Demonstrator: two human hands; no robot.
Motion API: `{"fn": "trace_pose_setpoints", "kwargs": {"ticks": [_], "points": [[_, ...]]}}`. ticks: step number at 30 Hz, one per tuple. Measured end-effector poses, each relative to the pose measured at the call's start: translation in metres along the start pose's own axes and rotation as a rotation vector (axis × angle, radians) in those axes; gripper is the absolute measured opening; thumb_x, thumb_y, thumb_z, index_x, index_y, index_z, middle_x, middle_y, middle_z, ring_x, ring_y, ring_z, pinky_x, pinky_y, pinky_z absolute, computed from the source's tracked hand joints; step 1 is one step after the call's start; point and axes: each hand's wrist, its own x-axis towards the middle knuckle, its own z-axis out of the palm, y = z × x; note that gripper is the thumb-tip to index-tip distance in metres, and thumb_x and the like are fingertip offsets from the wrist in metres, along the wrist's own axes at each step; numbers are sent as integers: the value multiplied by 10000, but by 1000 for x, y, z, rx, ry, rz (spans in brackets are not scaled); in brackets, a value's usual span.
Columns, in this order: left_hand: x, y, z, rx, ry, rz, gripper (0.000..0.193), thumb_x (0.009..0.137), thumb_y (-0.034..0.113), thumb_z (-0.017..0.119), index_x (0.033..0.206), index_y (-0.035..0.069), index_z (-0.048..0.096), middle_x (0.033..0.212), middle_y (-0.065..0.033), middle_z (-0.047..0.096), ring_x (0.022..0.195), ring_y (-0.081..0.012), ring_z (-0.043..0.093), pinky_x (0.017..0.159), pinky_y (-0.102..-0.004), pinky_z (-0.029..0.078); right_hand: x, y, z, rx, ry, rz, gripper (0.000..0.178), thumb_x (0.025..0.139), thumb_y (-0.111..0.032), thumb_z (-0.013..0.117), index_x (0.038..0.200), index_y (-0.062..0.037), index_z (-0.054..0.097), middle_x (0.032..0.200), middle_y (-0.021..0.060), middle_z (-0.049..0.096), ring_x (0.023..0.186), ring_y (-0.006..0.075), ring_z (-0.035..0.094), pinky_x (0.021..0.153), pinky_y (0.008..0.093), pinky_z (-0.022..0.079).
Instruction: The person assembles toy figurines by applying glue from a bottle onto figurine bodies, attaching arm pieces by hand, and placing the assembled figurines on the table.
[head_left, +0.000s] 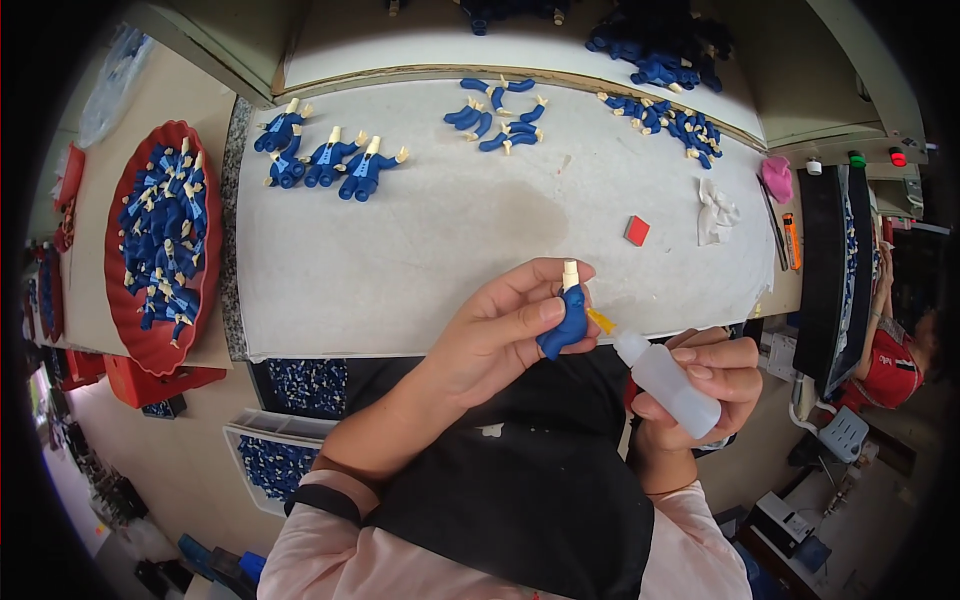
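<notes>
My left hand (488, 325) is closed around a small blue figurine body (572, 320) with a cream neck pointing up, held over the near edge of the worktable. In my right hand (735, 375) is a translucent white squeeze bottle (672, 388), tilted toward the figurine. The bottle's thin yellowish tip (600, 320) is right beside the body's right side; whether it touches cannot be made out. Loose blue arms with cream hands (500, 125) lie beyond my hands. Several headless blue figurines (325, 160) are grouped at the far left of the table.
The white-covered worktable (380, 260) holds a pile of blue arms (675, 125), a red square block (637, 231), crumpled tissue (715, 212) and an orange marker (791, 242). A red scalloped tray (212, 255) of figurines stands left. Beside a dark conveyor (845, 270), another person (890, 365) sits right.
</notes>
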Motion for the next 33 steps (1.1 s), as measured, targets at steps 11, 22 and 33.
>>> {"fn": "trace_pose_setpoints", "kwargs": {"ticks": [11, 22, 33], "points": [[-1, -1, 0, -18, -12, 5, 324, 844, 107, 465, 1148, 15, 406, 1001, -108, 476, 904, -160, 522, 774, -283, 475, -3, -2, 4, -138, 16, 3, 459, 552, -251, 787, 811, -55, 462, 757, 65, 485, 585, 129, 486, 515, 218, 414], [-1, -1, 0, -20, -17, -8, 332, 839, 102, 473, 1154, 17, 410, 1007, -107, 487, 897, -153, 527, 780, -285, 472, -4, -2, 4, -155, -4, 19, 454, 555, -233, 786, 822, -59, 463, 761, 63, 484, 599, 128, 488, 529, 224, 414], [-1, -1, 1, -18, 14, 9, 314, 831, 91, 482, 1128, 13, 420, 1014, -97, 488, 907, -154, 537, 782, -294, 478, -3, -2, 2, -160, -47, -29, 434, 560, -181, 785, 832, -55, 471, 773, 67, 485, 599, 130, 492, 520, 227, 429]]}}
